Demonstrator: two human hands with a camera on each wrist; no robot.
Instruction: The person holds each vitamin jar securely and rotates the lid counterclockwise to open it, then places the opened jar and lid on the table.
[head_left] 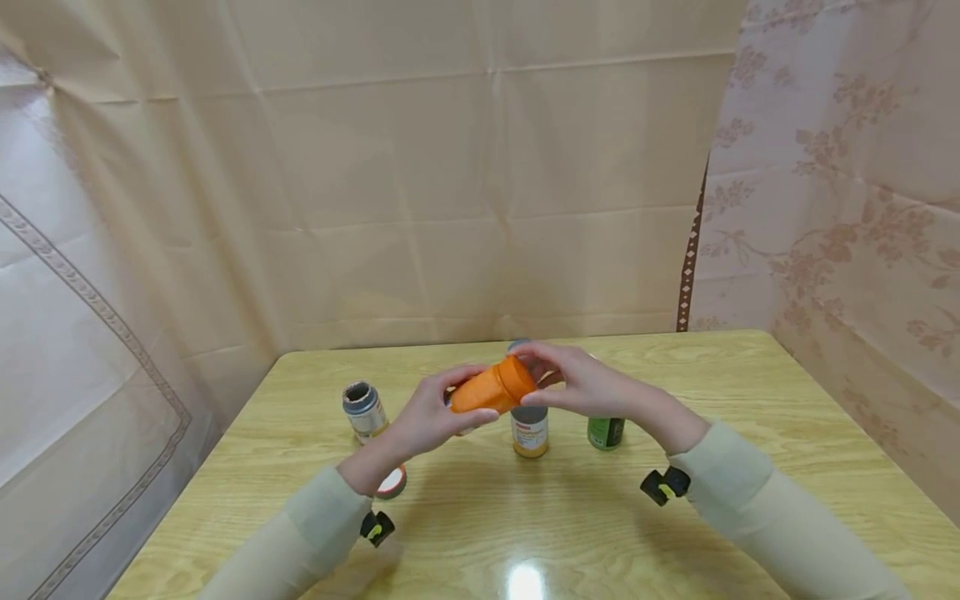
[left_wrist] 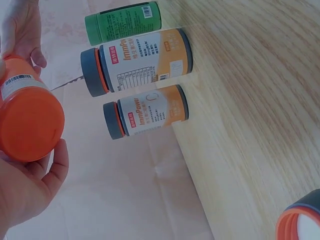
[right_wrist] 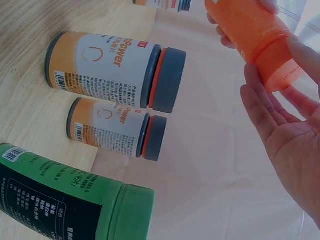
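Both hands hold an orange bottle point(head_left: 486, 390) in the air above the table, tilted with its lid end up and to the right. My left hand point(head_left: 438, 412) grips the bottle's body, thumb below and fingers above. My right hand point(head_left: 581, 382) has its fingertips and thumb around the orange lid point(right_wrist: 280, 62). In the left wrist view the bottle's round base point(left_wrist: 32, 124) faces the camera, and a white barcode label shows above it. The lid sits on the bottle's end.
An uncapped bottle point(head_left: 367, 415) stands at the left, its loose cap point(head_left: 393, 483) inside-up nearby. Beneath my hands are a larger capped white-and-orange bottle point(head_left: 530, 435), a smaller similar one point(left_wrist: 150, 111) behind it, and a green bottle point(head_left: 606, 432) to the right. Fabric hangs behind the wooden table point(head_left: 510, 517).
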